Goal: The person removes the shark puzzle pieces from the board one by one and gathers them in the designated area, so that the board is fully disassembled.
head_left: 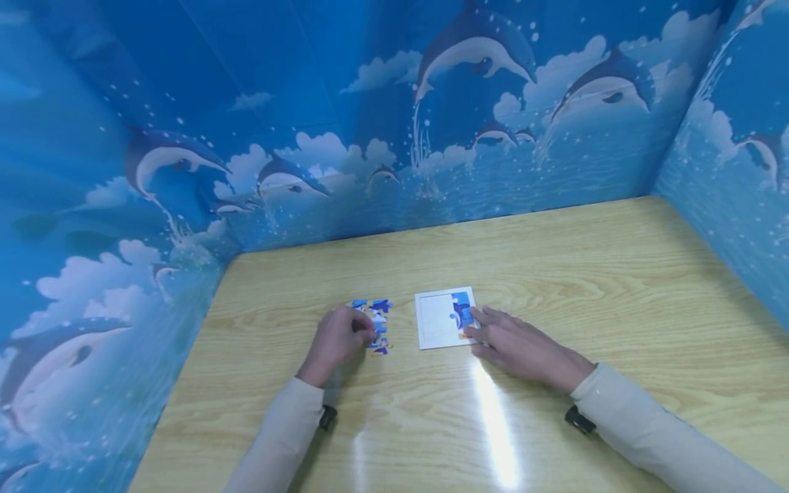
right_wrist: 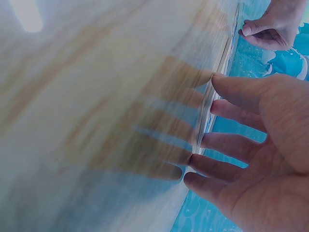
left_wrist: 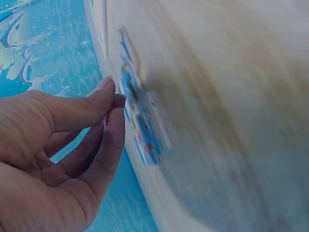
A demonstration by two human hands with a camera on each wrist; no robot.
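Note:
A small pile of blue and white jigsaw pieces lies on the table. My left hand is at its left side, thumb and fingertips brought together. In the left wrist view the fingertips are close beside the pieces; whether a piece is between them cannot be made out. To the right lies a square white puzzle frame, with joined blue pieces along its right side. My right hand rests its spread, fairly straight fingers on the frame's right edge.
Both lie on a light wood-grain table, which reflects a bright streak of light. Blue dolphin-print sheets stand along its back, left and right sides. Each wrist wears a black strap.

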